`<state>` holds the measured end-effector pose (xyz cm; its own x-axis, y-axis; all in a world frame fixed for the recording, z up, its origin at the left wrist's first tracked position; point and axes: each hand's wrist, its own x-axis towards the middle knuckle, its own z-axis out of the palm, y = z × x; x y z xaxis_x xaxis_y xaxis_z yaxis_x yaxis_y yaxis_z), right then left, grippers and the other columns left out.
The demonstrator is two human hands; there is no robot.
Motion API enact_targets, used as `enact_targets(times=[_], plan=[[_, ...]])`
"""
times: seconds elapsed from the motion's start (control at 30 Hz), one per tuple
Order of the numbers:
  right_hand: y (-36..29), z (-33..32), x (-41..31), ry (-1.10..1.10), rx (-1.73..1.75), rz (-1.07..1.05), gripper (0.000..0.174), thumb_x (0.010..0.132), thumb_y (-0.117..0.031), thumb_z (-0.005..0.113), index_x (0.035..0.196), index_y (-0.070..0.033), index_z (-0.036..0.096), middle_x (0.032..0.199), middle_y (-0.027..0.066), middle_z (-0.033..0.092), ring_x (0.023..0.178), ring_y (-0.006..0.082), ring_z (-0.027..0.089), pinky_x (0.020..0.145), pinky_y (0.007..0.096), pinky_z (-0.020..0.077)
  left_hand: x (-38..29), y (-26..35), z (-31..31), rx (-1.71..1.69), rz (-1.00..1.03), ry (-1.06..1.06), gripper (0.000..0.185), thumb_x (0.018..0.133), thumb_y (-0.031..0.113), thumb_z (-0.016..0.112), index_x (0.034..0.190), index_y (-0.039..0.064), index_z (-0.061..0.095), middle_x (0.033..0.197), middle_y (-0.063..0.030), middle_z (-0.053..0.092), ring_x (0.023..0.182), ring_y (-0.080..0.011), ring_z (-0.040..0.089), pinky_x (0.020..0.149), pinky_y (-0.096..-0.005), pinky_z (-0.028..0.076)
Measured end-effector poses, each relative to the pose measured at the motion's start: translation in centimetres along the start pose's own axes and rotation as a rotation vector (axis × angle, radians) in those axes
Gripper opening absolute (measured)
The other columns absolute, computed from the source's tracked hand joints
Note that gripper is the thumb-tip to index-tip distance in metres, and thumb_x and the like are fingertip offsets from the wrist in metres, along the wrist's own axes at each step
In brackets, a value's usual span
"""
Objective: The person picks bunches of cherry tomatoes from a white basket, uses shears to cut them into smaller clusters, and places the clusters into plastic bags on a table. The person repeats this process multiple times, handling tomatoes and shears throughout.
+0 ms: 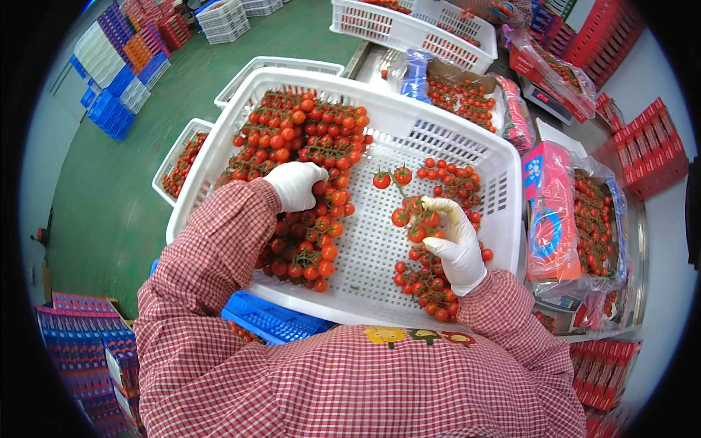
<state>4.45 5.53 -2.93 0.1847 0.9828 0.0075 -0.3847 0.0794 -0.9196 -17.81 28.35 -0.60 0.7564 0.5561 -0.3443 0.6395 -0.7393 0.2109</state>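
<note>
Before me stands a large white plastic crate (378, 246) with a perforated floor. Its left half holds a thick pile of vine cherry tomatoes (328, 128); a smaller group of tomato trusses (427, 284) lies along the right side. My gloved right hand (457, 243) grips a truss of cherry tomatoes (401, 217) above that group, its stem and two tomatoes sticking up to the left. My gloved left hand (298, 185) reaches onto the left pile with curled fingers around a tomato; whether it grips it I cannot tell.
Packed tomato boxes in clear film (591, 230) stand on a metal table at right, beside a digital scale (547, 98). Another white crate (416, 33) is at the back, near a person's sleeve (512, 11). A blue crate (274, 317) sits close to my body. Smaller crates (183, 159) stand at left.
</note>
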Motion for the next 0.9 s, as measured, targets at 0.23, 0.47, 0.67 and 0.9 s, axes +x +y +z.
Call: enact_targets(times=[0.23, 0.47, 0.67, 0.9], plan=[[-2.5, 0.6, -1.9, 0.064, -0.007, -0.257, 0.058, 0.070, 0.013, 0.053, 0.125, -0.005, 0.048, 0.118, 0.0065, 0.054, 0.112, 0.0171, 0.054, 0.098, 0.0325, 0.0471, -2.0, 7.0, -3.5, -0.360, 0.371, 0.120, 0.043, 0.065, -0.001, 0.067, 0.108, 0.001, 0.064, 0.092, -0.0148, 0.066, 0.089, -0.0290, 0.066, 0.081, -0.0359, 0.053], [-3.5, 0.3, -4.2, -0.020, 0.000, 0.303, 0.064, 0.084, -0.007, 0.070, 0.140, -0.002, 0.041, 0.127, 0.0109, 0.058, 0.118, 0.0218, 0.057, 0.102, 0.0368, 0.0463, -1.0, 14.7, -3.5, -0.664, 0.546, -0.147, 0.049, 0.069, -0.002, 0.067, 0.118, 0.001, 0.059, 0.091, -0.0065, 0.069, 0.084, -0.0131, 0.065, 0.076, -0.0302, 0.054], [-3.8, -0.8, -6.9, 0.047, 0.326, 0.150, 0.061, 0.084, 0.001, 0.064, 0.141, 0.000, 0.042, 0.128, 0.0108, 0.059, 0.116, 0.0217, 0.059, 0.100, 0.0378, 0.0482, -1.0, 16.4, -0.8, -1.515, 0.314, 0.118, 0.051, 0.099, 0.039, 0.050, 0.137, 0.004, 0.045, 0.129, -0.0121, 0.056, 0.116, -0.0227, 0.057, 0.100, -0.0394, 0.047], [-4.0, -1.2, -7.7, 0.088, -0.236, -0.262, 0.070, 0.095, -0.013, 0.057, 0.152, 0.001, 0.019, 0.149, 0.0163, 0.038, 0.134, 0.0274, 0.041, 0.113, 0.0402, 0.0304, -4.7, 24.0, 7.3, -2.120, 0.356, -0.038, 0.064, 0.086, 0.012, 0.072, 0.142, 0.007, 0.042, 0.135, -0.0045, 0.054, 0.123, -0.0185, 0.052, 0.104, -0.0350, 0.043]])
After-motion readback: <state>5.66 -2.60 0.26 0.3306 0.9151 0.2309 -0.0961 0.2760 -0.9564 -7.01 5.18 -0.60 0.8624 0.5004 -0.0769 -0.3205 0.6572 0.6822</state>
